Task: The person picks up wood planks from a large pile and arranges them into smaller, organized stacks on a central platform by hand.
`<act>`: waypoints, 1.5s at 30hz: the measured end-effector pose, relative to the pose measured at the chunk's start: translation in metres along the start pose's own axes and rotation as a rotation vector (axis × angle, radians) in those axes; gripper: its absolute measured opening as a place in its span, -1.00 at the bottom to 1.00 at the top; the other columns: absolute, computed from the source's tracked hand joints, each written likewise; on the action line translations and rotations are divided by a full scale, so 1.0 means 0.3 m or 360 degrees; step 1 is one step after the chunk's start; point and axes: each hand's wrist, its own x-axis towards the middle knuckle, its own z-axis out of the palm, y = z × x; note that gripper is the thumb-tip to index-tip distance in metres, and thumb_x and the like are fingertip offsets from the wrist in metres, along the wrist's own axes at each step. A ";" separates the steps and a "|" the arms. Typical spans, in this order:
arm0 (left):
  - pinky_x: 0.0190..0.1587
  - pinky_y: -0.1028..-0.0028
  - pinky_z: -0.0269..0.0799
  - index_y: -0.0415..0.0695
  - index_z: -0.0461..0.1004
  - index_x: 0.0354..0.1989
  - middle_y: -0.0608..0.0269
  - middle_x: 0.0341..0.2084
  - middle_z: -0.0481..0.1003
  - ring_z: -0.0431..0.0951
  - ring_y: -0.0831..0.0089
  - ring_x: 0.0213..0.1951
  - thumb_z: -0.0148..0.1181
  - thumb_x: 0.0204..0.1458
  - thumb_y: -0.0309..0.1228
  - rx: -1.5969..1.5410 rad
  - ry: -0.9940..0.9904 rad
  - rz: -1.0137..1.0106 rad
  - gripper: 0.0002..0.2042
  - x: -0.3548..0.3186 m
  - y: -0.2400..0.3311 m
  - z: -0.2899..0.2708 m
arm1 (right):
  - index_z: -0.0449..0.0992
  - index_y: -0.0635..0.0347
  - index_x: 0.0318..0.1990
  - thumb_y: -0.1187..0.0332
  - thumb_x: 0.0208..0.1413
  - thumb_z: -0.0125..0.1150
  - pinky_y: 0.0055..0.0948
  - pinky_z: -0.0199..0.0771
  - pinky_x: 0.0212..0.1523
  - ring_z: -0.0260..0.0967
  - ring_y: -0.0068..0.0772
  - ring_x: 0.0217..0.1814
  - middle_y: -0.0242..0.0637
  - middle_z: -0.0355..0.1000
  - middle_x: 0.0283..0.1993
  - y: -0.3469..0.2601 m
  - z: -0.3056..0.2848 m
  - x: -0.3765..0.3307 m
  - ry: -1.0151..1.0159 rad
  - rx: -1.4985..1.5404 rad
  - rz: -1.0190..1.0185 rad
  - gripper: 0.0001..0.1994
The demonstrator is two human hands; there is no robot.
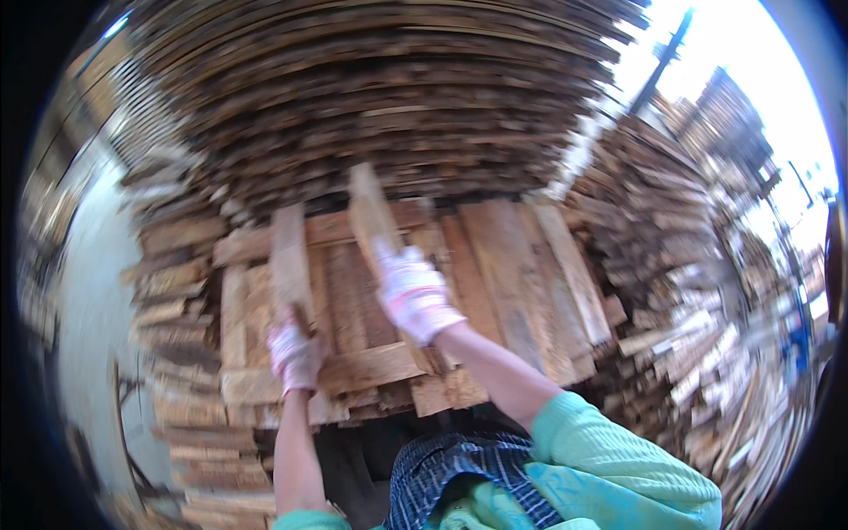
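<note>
Both my hands wear white and pink work gloves. My left hand (296, 358) is closed around the near end of a short wooden board (290, 243), which points away from me. My right hand (417, 296) grips another wooden plank (369, 203), tilted a little to the left, its far end near the tall stack. Under them lies a layer of boards (503, 252) side by side. Two crosswise boards rest on this layer, a far one (243, 246) and a near one (371, 367). Motion blurs the right glove.
A tall stack of layered planks (389, 97) rises straight ahead. More piled boards stand at the left (181, 305) and the right (645, 203), with loose sticks (707, 371) at the lower right. A grey floor (97, 256) runs along the left side.
</note>
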 end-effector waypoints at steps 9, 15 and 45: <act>0.20 0.05 0.41 0.16 0.02 0.51 -0.41 0.24 0.26 0.36 -0.22 0.24 0.36 0.05 -0.21 0.0026 -0.0077 -0.0053 -0.15 -0.033 0.092 -0.055 | 0.04 -0.24 0.53 0.46 0.25 -0.03 0.03 0.56 0.00 0.46 0.13 0.07 0.06 0.33 0.11 0.089 0.174 0.082 -0.0173 0.0064 -0.0003 -0.31; 0.31 0.07 0.33 0.19 0.00 0.52 -0.34 0.34 0.19 0.27 -0.18 0.35 0.36 0.06 -0.19 0.0117 -0.0083 -0.0223 -0.14 -0.022 0.094 -0.052 | -0.19 0.21 0.56 0.26 0.08 0.37 -0.23 0.34 0.33 0.26 0.04 0.41 0.22 0.18 0.44 0.306 0.220 0.167 -0.0318 0.1310 -0.0096 0.00; 0.28 0.20 0.33 -0.29 0.40 0.19 -0.23 0.15 0.43 0.44 -0.07 0.20 0.24 0.08 -0.13 -0.1165 0.0702 -0.1897 -0.41 -0.970 -1.579 0.502 | -0.11 0.27 0.53 -0.11 0.17 0.19 -0.13 0.34 0.29 0.34 0.17 0.33 0.30 0.26 0.36 0.165 0.488 0.338 0.0037 -0.0459 0.0045 -0.04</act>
